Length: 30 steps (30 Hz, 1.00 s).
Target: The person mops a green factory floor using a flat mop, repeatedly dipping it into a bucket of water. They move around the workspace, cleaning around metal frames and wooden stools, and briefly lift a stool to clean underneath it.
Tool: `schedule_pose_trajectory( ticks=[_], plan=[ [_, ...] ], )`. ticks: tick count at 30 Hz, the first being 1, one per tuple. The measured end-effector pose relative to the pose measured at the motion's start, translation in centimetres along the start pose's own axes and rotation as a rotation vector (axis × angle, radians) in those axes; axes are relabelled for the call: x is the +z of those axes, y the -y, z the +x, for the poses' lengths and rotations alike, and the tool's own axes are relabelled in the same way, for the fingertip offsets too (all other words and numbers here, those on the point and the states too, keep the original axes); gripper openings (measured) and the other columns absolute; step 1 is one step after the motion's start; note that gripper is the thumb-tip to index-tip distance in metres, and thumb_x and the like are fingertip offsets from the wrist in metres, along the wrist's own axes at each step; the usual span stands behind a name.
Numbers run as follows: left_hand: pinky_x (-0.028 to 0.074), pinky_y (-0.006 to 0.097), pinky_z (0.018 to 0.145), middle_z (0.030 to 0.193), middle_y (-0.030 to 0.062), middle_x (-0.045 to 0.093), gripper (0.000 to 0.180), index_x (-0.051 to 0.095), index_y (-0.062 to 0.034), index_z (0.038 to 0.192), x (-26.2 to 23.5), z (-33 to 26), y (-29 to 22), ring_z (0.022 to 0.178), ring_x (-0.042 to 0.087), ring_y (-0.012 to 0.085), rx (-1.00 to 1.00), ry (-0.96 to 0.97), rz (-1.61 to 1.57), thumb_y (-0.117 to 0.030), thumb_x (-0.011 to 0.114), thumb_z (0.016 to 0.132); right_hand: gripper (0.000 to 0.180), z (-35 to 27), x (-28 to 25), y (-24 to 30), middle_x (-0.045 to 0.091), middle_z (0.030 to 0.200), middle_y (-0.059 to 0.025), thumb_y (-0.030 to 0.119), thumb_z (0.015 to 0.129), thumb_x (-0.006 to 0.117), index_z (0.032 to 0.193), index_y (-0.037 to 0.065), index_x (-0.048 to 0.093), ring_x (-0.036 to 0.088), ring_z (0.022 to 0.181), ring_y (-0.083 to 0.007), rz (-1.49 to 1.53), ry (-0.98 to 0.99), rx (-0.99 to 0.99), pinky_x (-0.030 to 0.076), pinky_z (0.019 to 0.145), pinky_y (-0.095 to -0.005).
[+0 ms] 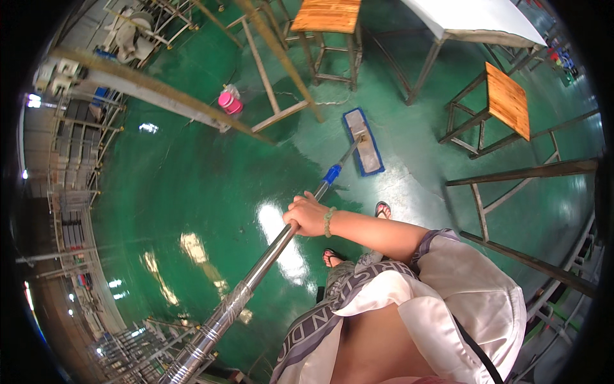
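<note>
My right hand [307, 214] wears a green bead bracelet and is closed around the shiny metal pole of a flat mop [272, 251]. The pole slants from the lower left up to a blue collar [332, 173] and on to the mop head. Flat on the green floor lies that long mop head [365, 144], grey on top with a blue fringe. My left hand is out of view, and the pole's upper end runs off the lower edge. Both my feet, in sandals, stand on the floor below the mop head.
Wooden-topped stools [326, 16] [508, 101] stand ahead and to the right, near a white-topped table [486, 22]. A pink container [230, 102] sits beside a metal frame [276, 116]. Another metal frame [524, 173] is at right. Racks [80, 153] line the left. The floor [192, 173] is glossy.
</note>
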<state>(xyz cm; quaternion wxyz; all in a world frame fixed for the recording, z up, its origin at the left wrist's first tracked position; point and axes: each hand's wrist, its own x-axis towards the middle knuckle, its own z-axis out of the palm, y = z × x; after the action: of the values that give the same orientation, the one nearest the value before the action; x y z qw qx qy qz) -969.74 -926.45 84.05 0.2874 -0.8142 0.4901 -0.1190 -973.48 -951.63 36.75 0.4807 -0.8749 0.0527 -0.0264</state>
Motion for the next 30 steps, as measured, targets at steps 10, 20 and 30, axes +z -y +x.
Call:
schedule_pose_trajectory(
  ticks=[10,20,30],
  plan=[
    [0.046,0.035,0.058,0.074,0.0086,0.065,0.043,0.068,-0.0090,0.084,1.0,7.0,-5.4,0.061,0.057,0.0263,-0.125,-0.274,-0.033,-0.038,0.083,0.056,0.010,-0.2,-17.8,-6.3,0.061,0.072,-0.0004,0.013,0.066,0.070,0.069,0.013,0.060,0.052,0.093,-0.0284,-0.212,-0.206,0.044,0.027,0.093,-0.0631],
    [0.041,0.036,0.051,0.062,0.0076,0.058,0.043,0.065,-0.0091,0.082,7.7,26.4,-10.8,0.054,0.054,0.0243,-0.179,-0.232,-0.205,-0.045,0.076,0.061,0.009,7.8,-31.3,-20.5,0.058,0.080,-0.0059,0.016,0.070,0.066,0.073,0.012,0.059,0.052,0.098,-0.0294,-0.394,-0.135,0.196,0.025,0.100,-0.0622],
    [0.043,0.044,0.058,0.067,0.0115,0.060,0.051,0.062,-0.0074,0.088,13.3,46.7,-19.5,0.061,0.056,0.0351,-0.076,0.101,-0.376,-0.055,0.067,0.069,0.011,8.6,-37.9,-38.9,0.058,0.092,-0.0059,0.019,0.069,0.068,0.080,0.015,0.066,0.052,0.106,-0.0292,-0.434,0.042,0.519,0.030,0.098,-0.0611]
  ],
)
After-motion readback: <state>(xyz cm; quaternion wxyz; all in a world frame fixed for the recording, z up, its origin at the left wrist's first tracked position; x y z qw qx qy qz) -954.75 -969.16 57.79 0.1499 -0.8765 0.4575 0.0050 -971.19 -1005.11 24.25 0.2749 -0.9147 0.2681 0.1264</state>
